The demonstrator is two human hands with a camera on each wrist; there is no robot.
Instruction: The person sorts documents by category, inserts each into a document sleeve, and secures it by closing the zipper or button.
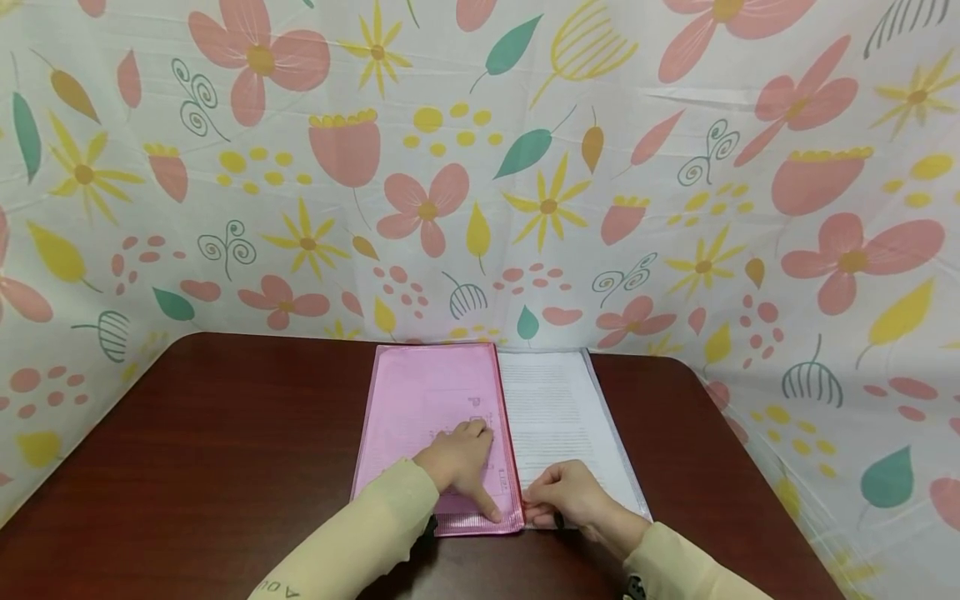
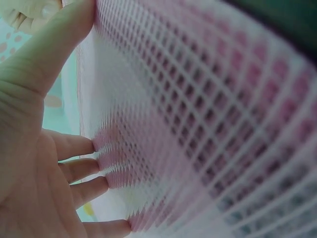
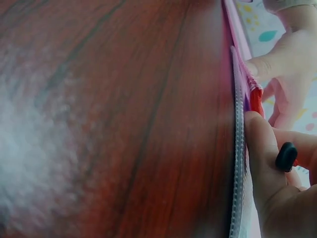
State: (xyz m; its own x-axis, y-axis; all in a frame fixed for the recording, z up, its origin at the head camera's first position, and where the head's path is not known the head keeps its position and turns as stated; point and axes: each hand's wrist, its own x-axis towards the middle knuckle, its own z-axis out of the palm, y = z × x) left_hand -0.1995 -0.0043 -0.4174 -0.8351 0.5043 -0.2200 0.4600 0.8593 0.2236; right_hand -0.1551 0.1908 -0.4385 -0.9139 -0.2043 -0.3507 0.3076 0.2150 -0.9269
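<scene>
Head view showed a pink mesh pouch (image 1: 438, 433) lying on the dark wooden table (image 1: 225, 450), touching a clear sleeve of printed pages (image 1: 562, 417); their print was too small to read. Left hand (image 1: 459, 463) pressed flat, fingers spread, on the pouch. Right hand (image 1: 570, 497) pinched the black zipper pull (image 3: 286, 156) at the pouch's near corner.

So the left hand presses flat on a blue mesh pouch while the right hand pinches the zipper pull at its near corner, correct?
Not quite: the pouch is pink, not blue, as the head view shows. The rest holds: the left hand presses flat on it, and the right hand pinches the zipper pull at its near corner.
</scene>
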